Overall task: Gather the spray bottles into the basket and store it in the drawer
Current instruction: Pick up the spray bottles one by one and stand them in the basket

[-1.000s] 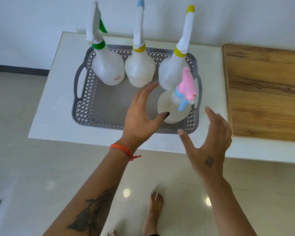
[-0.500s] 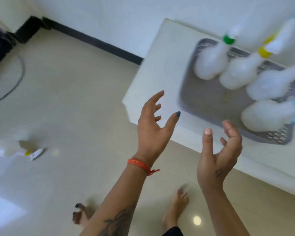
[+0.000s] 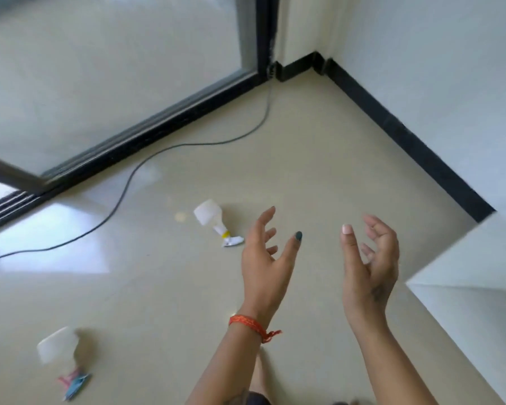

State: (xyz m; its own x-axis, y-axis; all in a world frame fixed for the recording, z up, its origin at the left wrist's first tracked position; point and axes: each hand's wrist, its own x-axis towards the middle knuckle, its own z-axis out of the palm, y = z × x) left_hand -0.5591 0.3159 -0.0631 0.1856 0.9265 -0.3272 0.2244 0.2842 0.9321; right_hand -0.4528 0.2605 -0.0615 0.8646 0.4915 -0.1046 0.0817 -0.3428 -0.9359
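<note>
The view has swung left, off the basket and its bottles, which are now out of sight; only a corner of the white worktop [image 3: 465, 258] remains at the right edge, and the floor [image 3: 319, 141] fills the picture. Both hands stay raised and empty in front of the person.

The left hand [image 3: 265, 267] has its fingers [image 3: 268, 217] spread apart, gripping nothing. The right hand [image 3: 368, 270] is loosely curled, fingers half bent, also holding nothing.

2 spray bottles lie on their sides on the floor. The nearer bottle [image 3: 214, 222], with a yellow collar and white trigger head, lies just beyond the left fingertips and a little to their left. The second bottle [image 3: 60, 350], with a pink and blue trigger head, lies well to the left of both hands, below wrist level in the view, and is blurred. A dark cable [image 3: 129, 182] runs across the floor beyond them.

The bottles look like thin translucent plastic and probably empty, so light and slightly squeezable, and smooth on the body. The narrow neck just under the trigger head looks the surest place to grip; the left hand seems best placed for the nearer one.
</note>
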